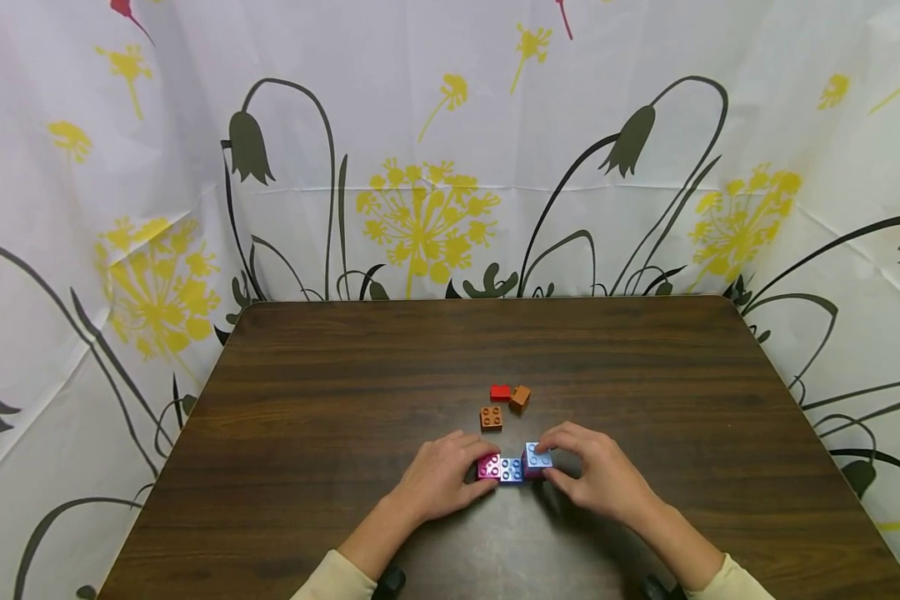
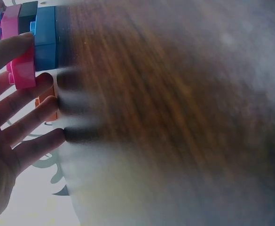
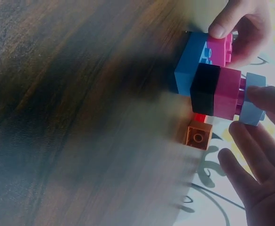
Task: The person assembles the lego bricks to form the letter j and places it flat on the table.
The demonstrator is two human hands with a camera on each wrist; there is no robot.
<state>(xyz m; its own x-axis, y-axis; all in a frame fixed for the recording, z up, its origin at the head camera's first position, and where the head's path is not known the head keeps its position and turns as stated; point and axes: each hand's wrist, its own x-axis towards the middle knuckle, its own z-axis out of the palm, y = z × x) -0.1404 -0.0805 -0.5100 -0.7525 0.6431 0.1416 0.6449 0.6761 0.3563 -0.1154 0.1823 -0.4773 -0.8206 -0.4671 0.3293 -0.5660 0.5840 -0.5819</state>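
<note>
A long blue toy brick (image 1: 511,472) lies on the table with a pink brick (image 1: 488,467) on its left end. My left hand (image 1: 441,473) pinches that pink brick between thumb and fingers. At the right end stands a stack: a dark brick (image 3: 205,89), then a second pink brick (image 3: 227,94), with a light blue brick (image 3: 253,99) above. Pink studs show in a narrow gap under the light blue brick. My right hand (image 1: 598,467) grips the light blue brick with thumb and fingers, its other fingers spread in the right wrist view.
Just beyond the hands lie two orange bricks, one stud-side up (image 1: 491,419) and another tilted (image 1: 521,399), beside a red brick (image 1: 500,392). The dark wood table (image 1: 330,358) reaches back to a flower-patterned curtain (image 1: 450,108).
</note>
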